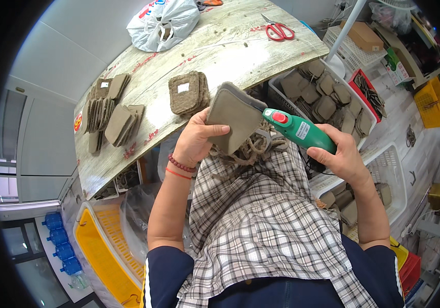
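1. A tan pad [233, 120] is tilting above the lap, just past the table's near edge, its face turning up to the camera.
2. The left hand [197, 136] is pinching its left side, thumb lying across the face, fingers mostly hiding behind; a loosening pinch could be letting the pad swivel and an edge run crooked.
3. The right hand [339, 154] is wrapping round a green tool [304, 131], whose tip is meeting the pad's right edge; whether it is biting in, the view is not showing. A slip of the wrist could be nicking the face, or reaching the fingers behind.
4. Brown strips [253, 150] are bunching under pad and tool; a stray loop could be snagging the tip.
5. A plaid apron [271, 220] is draping beneath, its folds risking a catch if the tool is dipping.
6. A labelled stack [188, 92] is standing near the left hand on the table [220, 51]; a careless swing of that hand could be toppling it.
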